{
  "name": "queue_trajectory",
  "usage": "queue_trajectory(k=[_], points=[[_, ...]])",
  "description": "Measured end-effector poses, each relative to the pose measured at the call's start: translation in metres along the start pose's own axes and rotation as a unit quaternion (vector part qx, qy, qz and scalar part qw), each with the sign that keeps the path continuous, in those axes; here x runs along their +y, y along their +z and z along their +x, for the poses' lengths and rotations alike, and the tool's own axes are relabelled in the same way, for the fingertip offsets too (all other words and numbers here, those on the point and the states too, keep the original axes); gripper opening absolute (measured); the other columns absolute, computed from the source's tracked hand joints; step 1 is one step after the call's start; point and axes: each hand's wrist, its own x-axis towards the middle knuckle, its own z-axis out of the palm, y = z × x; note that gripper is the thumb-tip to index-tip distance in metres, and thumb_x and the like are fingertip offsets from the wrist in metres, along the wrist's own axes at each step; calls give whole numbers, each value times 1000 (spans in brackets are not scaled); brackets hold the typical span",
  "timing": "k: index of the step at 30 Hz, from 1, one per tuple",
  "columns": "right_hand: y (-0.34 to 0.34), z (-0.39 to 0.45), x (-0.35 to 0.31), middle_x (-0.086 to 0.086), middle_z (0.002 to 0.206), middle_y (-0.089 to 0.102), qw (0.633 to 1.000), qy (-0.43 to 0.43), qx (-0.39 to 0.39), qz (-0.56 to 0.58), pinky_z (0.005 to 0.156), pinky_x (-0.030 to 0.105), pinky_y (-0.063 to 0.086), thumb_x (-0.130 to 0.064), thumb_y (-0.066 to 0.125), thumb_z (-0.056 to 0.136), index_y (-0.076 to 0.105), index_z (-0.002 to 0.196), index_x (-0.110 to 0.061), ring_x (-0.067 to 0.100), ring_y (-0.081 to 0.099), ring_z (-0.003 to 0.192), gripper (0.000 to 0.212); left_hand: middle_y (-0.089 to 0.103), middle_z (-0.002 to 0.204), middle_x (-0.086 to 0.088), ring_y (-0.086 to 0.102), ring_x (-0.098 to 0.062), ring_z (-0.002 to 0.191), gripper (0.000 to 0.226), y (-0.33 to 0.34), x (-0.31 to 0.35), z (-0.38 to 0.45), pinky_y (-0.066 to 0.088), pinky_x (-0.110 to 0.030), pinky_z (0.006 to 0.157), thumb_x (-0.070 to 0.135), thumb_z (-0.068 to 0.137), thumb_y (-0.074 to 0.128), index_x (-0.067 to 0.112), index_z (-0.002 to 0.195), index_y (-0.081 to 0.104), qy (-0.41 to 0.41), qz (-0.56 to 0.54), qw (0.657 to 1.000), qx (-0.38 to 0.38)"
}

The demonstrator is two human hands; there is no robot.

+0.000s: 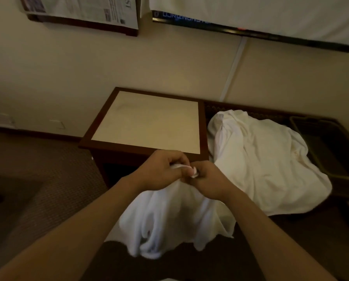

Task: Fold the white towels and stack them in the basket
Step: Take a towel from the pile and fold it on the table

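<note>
1. The left hand [163, 169] and the right hand [207, 180] met at the centre of the head view, knuckles almost touching, both raised in front of the small table [149, 122].
2. Both hands pinched the top edge of one white towel [175, 222]. Left fingers were curled over a bunched fold; right fingers and thumb clamped a small corner that showed white between them.
3. The held towel hung straight down from the fingers, its long axis vertical, gathered in loose pleats. Its lower end lay bunched on the dark surface [281, 240] close to the body.
4. Judgement: the grip points sat together, so the towel was not yet spread. The next move likely requires the hands to part sideways along the top edge until the cloth opens flat.
5. A second pile of white cloth [266, 161] lay unfolded on the dark surface, to the right of the held towel and just beside it.
6. The basket [331, 151] stood at the far right, touching the pile. No folded towel was visible in it. The right hand was the nearer hand to it.
7. Risk, as a judgement: the small corner pinch could slip during spreading.
</note>
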Motion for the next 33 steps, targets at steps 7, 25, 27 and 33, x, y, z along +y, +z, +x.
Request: queue_trajectory(k=[7, 25, 27, 33], points=[[-28, -5, -33, -5, 80, 73, 984, -86, 70, 143, 74, 24, 52, -4, 66, 94, 75, 87, -18, 11, 66, 77, 18, 58, 111, 25, 57, 4, 104, 37, 17, -110, -59, 50, -31, 98, 39, 86, 77, 50, 112, 54, -181, 74, 979, -54], [15, -2, 24, -9, 77, 71, 1000, -7, -22, 11, 74, 34, 54, -10, 74, 87, 74, 87, -34, 6, 65, 74, 24, 66, 97, 15, 63, -3, 89, 21, -4, -27, -19, 55, -29, 80, 33, 83, 79, 36, 102, 69, -89, 92, 984, -125], [-5, -8, 20, -9, 83, 74, 997, -20, 33, 74, 75, 27, 54, -7, 75, 87, 75, 89, -32, 7, 68, 80, 26, 64, 105, 17, 62, -1, 95, 27, -11, -57, -30, 53, -27, 84, 35, 85, 77, 36, 111, 67, -169, 96, 969, -152], [-37, -15, 25, -20, 88, 71, 977, 66, 180, 93, 79, 15, 50, -14, 73, 91, 71, 99, -29, -2, 64, 86, 18, 69, 102, 11, 64, -7, 91, 24, -9, -149, -83, 50, -30, 86, 48, 99, 55, 31, 106, 71, -285, 185, 933, -120]])
